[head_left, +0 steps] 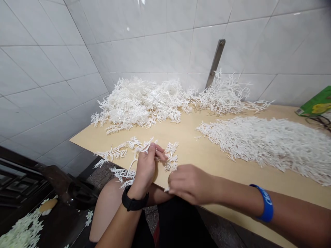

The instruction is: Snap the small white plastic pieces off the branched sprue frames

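Observation:
My left hand (148, 162) is closed around the stem of a white plastic branch (113, 153), whose feathery twigs spread out to its left over the table edge. Close by on the right, my right hand (190, 184) is curled with fingers pressed together near the front edge. A small white tip (167, 189) pokes out from its fingers; it looks like a bit of white plastic twig. Between the hands, more white twigs (171, 156) show on the table, and I cannot tell whether they join the held branch.
A big tangled heap of white branches (139, 101) lies along the wall, with a looser bunch (224, 93) beside a metal bracket (216, 63). A dense pile of white pieces (271, 144) covers the table's right side. A green box (317, 103) sits far right. White flowers (23, 227) lie lower left.

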